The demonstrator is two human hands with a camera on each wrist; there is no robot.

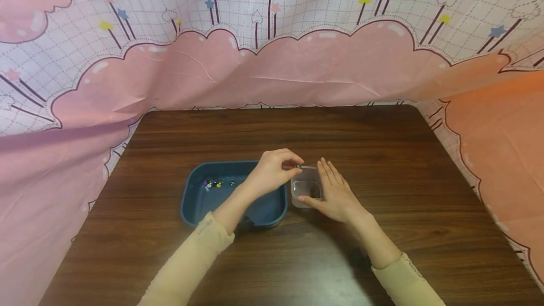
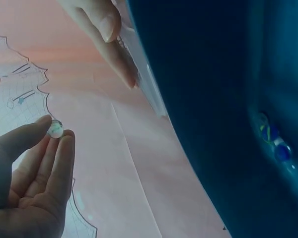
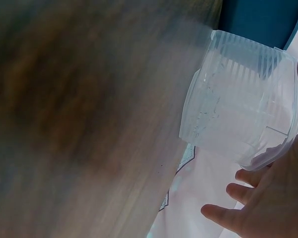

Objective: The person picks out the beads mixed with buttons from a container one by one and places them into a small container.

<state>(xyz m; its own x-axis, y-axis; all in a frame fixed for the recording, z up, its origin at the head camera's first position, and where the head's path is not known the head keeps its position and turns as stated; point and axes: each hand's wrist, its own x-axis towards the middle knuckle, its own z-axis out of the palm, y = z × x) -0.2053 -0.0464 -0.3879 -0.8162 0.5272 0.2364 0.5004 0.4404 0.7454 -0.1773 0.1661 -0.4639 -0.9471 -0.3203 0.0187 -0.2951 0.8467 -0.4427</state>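
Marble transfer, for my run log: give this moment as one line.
left hand: pinches marble over clear container | right hand: steadies container | blue tray: marbles remain

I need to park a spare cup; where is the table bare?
Bare wood lies behind the tray and clear box up to the pink cloth, and right of the right hand to the table edge. The middle is crowded: left hand pinching a marble over the box.
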